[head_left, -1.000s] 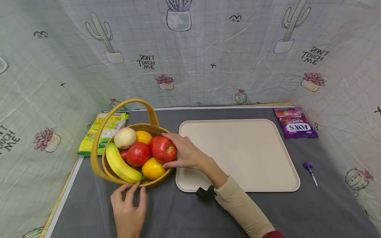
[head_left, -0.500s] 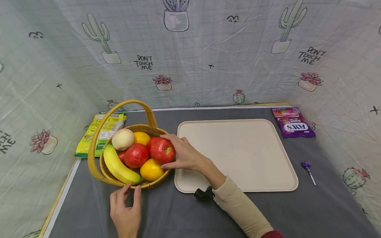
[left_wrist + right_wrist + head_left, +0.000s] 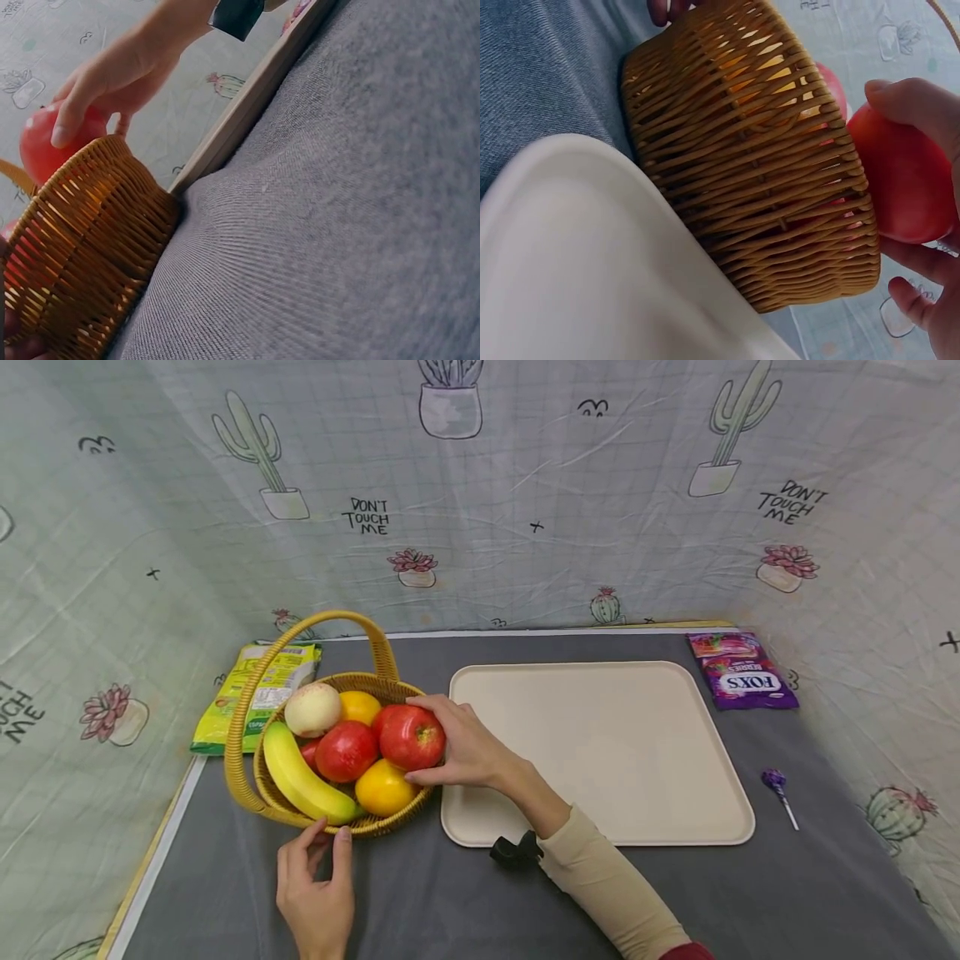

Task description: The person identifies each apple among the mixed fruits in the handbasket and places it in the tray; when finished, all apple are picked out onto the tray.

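My right hand (image 3: 465, 743) grips a red apple (image 3: 412, 739) at the right side of a yellow wicker basket (image 3: 390, 827). In the right wrist view, the thumb and fingers wrap the apple (image 3: 900, 176) just past the basket rim. My left hand (image 3: 315, 885) touches the basket's front wall with relaxed, parted fingers. Inside the basket lie a banana (image 3: 303, 777), a pale round fruit (image 3: 312, 710), another red fruit (image 3: 347, 752), and two orange fruits, one at the front (image 3: 386, 788) and one behind (image 3: 360, 706). More red fruit is partly hidden under them.
A beige tray (image 3: 600, 752) lies right of the basket, under my right forearm. Behind the basket is a yellow-green packet (image 3: 247, 693). At the far right sit a purple Fox's candy bag (image 3: 746, 672) and a purple lollipop (image 3: 776, 785). Patterned cloth walls enclose the table.
The left hand has shifted slightly left along the basket's front. The right hand stays on the apple, and the basket has barely moved.
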{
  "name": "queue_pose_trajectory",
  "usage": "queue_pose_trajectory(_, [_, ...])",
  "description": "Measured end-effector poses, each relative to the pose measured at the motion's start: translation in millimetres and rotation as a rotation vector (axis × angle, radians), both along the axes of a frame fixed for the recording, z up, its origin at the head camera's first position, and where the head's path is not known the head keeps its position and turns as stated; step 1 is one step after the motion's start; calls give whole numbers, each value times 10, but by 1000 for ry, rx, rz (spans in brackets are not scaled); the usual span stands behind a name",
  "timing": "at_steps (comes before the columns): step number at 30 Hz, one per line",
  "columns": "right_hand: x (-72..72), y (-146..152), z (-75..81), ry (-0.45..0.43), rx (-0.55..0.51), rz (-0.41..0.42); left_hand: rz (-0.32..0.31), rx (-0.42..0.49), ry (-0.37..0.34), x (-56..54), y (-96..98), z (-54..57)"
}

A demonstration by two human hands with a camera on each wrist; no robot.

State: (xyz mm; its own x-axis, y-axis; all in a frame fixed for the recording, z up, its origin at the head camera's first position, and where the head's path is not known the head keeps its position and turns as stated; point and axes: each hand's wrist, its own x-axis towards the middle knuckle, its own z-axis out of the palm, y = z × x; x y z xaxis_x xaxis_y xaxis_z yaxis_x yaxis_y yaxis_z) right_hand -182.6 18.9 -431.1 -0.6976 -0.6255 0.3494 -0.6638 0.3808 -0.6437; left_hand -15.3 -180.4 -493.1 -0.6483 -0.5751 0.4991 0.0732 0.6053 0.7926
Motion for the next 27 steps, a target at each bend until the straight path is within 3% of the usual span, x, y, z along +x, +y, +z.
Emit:
queue_pose_trajectory(8, [-18,42,10,8,-61,-26,-7,18,17,-20,-24,-62])
queue_pose_trajectory(15, [-36,74,29,-51,-127,-39,-11,21,11,-26,-38,-86])
queue_pose_trajectory(27, [-172,141,142,-88,-130,-104,-34,39,25,-8,-37,-24])
